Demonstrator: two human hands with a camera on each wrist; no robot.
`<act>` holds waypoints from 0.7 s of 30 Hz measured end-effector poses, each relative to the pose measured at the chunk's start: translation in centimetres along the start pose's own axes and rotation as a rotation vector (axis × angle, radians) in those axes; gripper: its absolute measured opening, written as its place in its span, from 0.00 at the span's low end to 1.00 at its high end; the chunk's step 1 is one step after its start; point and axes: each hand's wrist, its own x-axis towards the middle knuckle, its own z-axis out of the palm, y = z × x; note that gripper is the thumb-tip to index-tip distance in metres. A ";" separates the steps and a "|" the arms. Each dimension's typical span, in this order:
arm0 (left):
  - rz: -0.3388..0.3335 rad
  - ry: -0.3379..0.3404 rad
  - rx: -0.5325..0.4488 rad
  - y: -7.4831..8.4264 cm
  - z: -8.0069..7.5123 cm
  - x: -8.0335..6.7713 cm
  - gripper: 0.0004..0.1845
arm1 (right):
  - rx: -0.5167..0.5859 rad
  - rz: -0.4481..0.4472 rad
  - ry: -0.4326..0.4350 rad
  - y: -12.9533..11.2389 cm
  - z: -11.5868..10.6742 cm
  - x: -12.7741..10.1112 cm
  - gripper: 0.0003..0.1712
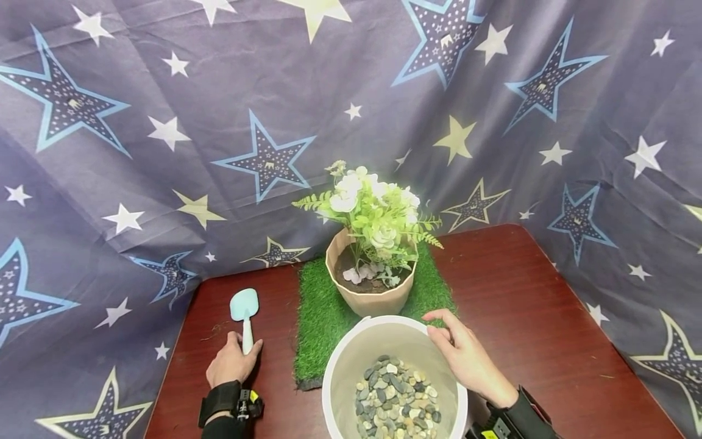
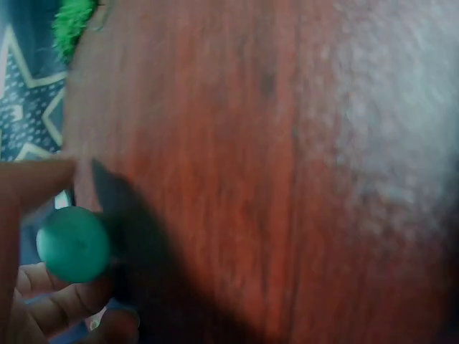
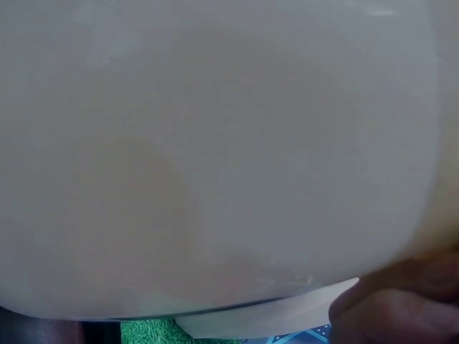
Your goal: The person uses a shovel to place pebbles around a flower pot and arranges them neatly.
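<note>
A white bucket [image 1: 340, 366] with several pebbles [image 1: 396, 399] in its bottom stands at the near edge of the table. My right hand [image 1: 466, 356] grips its far right rim, and the bucket's wall [image 3: 215, 143] fills the right wrist view with a finger [image 3: 394, 308] at its lower right. My left hand [image 1: 233, 363] holds the handle of a pale teal scoop [image 1: 244, 308] that lies on the table; the handle's round end [image 2: 72, 244] shows between my fingers [image 2: 43, 301]. Behind the bucket a beige pot [image 1: 370, 292] holds a green plant with white flowers [image 1: 373, 210].
The pot stands on a square mat of fake grass [image 1: 323, 317] on the dark red wooden table [image 1: 526, 317]. A star-patterned cloth [image 1: 219, 122] hangs close behind and to both sides. Bare table lies to the right.
</note>
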 end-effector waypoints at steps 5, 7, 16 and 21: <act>0.026 -0.037 0.022 0.9 -0.1 0.5 0.24 | -0.001 -0.005 0.009 0.1 0.1 0.0 0.17; 0.023 -0.045 0.019 1.1 -0.1 0.5 0.23 | -0.006 -0.005 0.008 0.1 0.1 0.0 0.17; 0.053 -0.026 -0.012 2.5 -0.4 0.1 0.21 | -0.017 -0.005 0.024 0.0 0.0 0.1 0.17; 0.149 0.070 -0.060 4.1 -1.9 -1.4 0.20 | 0.031 0.006 0.003 0.0 0.1 0.0 0.18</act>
